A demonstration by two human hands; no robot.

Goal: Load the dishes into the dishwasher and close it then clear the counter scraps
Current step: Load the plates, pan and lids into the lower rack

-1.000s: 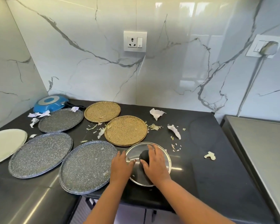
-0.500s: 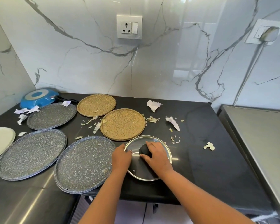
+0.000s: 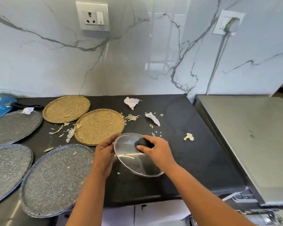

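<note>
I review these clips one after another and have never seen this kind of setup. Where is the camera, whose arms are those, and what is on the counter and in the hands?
There is no machine here. A person wears one wide-angle camera on the head, looking forward and down, so the two bare arms coming in from the bottom are their own.

The right hand grips the black knob of a glass lid, which is tilted with its far edge raised. The left hand holds the lid's rim at its left side.

On the black counter lie two tan round plates, several grey speckled plates, and a blue pan at the far left. Torn paper and vegetable scraps are scattered between them. To the right stands a steel-topped appliance, possibly the dishwasher, though I cannot confirm that from this view.
</note>
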